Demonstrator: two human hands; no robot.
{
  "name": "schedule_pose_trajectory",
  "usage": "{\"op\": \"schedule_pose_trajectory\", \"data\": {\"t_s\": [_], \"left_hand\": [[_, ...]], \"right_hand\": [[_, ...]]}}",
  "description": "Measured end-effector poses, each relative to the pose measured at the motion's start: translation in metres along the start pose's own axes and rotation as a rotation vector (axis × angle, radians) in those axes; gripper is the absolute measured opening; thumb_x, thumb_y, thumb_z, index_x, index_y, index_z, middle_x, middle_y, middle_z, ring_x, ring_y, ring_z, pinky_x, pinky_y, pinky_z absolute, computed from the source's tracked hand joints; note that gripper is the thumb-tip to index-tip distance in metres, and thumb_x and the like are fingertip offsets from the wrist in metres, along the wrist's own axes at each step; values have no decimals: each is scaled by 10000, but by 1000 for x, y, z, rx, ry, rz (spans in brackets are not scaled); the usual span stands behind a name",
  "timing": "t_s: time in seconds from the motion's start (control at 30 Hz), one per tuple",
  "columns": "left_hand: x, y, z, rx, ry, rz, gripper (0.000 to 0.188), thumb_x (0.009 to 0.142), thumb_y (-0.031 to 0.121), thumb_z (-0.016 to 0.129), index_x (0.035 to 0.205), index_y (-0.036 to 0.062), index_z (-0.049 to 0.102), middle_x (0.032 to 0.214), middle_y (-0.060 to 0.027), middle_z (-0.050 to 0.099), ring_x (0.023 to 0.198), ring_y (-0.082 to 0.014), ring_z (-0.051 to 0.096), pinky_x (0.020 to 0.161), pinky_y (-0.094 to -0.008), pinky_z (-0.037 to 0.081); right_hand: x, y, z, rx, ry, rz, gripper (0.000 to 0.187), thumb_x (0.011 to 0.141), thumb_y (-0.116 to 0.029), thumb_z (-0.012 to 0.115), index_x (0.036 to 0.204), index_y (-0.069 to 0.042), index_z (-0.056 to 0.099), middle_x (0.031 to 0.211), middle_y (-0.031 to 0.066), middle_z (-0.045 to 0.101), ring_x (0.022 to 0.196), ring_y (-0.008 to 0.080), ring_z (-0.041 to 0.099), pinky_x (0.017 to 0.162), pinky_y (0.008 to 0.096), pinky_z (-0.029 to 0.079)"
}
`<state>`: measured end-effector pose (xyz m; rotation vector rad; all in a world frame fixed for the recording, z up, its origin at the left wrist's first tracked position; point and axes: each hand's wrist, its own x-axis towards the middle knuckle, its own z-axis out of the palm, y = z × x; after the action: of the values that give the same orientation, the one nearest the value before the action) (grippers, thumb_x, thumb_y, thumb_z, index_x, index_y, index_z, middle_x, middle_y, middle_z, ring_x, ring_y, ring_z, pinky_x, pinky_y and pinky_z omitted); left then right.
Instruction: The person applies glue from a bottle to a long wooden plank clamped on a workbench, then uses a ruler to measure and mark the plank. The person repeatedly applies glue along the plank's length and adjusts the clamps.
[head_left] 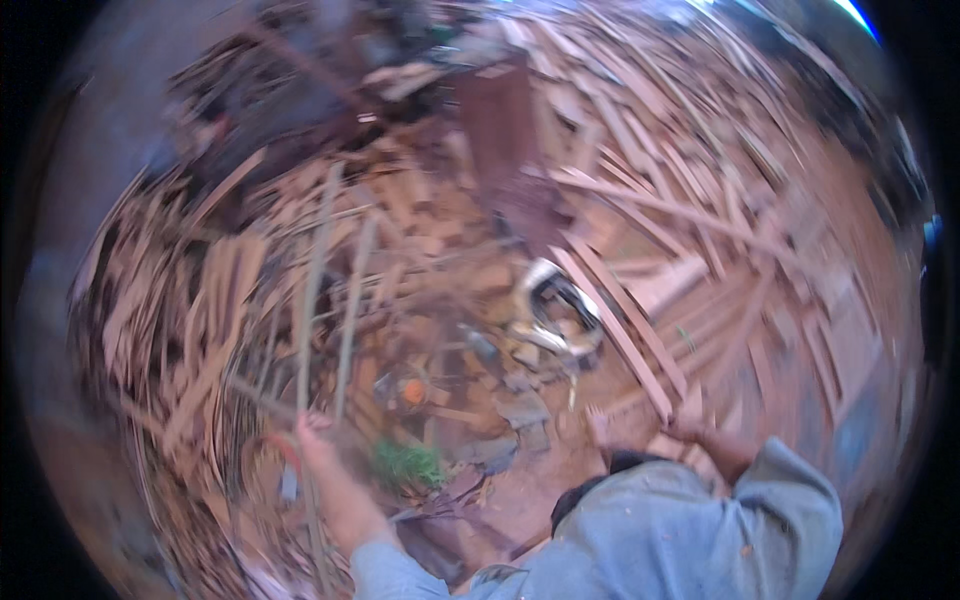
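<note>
The picture is smeared by motion. My right hand, at the lower right near my body, is closed around the near ends of two long, narrow wooden strips. They slant away to the far left, side by side with a gap between them. My left hand reaches forward at the lower left, its fingers blurred. A dark thin bar runs up to it from the left; whether the hand grips the bar or only passes over it cannot be made out. Pale long sticks lie just beyond that hand.
Heaped scrap wood covers the left, and more boards pile up at the far right. A pale sack-like container with a dark inside stands mid-ground, near a brown upright panel. A green tuft and an orange object lie ahead.
</note>
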<state>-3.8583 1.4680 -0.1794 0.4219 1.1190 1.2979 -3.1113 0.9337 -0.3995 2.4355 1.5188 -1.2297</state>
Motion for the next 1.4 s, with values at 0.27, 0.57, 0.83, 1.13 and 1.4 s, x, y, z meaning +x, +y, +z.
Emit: {"op": "schedule_pose_trajectory", "data": {"t_s": [0.27, 0.57, 0.83, 1.13, 1.4], "left_hand": [[-121, 114, 95, 669, 271, 52, 261, 1026, 299, 559, 858, 105, 511, 618, 46, 420, 468, -83, 403, 428, -284, 381], [-313, -100, 243, 637, -255, 175, 159, 1024, 251, 560, 975, 101, 540, 668, 28, 460, 527, -85, 451, 462, -278, 410], [-269, -446, 319, 1465, -848, -299, 349, 937, 381, 673, 688, 172, 546, 577, 50, 472, 468, -105, 420, 438, -297, 299], [-463, -526, 324, 1999, -1132, -701, 345, 867, 310, 724, 1030, 19, 636, 857, -54, 617, 729, -182, 579, 619, -360, 468], [-566, -767, 399, 2305, -1001, -611, 323, 867, 217, 741, 1108, 12, 674, 932, -72, 675, 832, -197, 660, 682, -348, 538]], "right_hand": [[-129, 167, 75, -47, -331, 550, 438, 895, -354, 548, 1062, 24, 693, 1096, 260, 696, 1037, 397, 675, 887, 464, 545], [-37, 36, 94, 794, 286, 67, 340, 979, -386, 564, 1088, -116, 739, 1110, 178, 708, 1015, 326, 664, 849, 470, 531], [-195, -58, -45, 631, 288, -5, 358, 927, -346, 605, 1094, -58, 737, 1153, 156, 710, 1116, 288, 655, 987, 433, 489], [-464, 176, 302, 1573, 1307, 1622, 541, 923, -459, 628, 1224, -11, 593, 1170, 158, 600, 1105, 253, 587, 950, 382, 453], [-487, 232, 393, 1829, 572, 1448, 668, 933, -393, 636, 1471, -26, 483, 1561, 171, 371, 1456, 311, 301, 1182, 395, 278]]}}
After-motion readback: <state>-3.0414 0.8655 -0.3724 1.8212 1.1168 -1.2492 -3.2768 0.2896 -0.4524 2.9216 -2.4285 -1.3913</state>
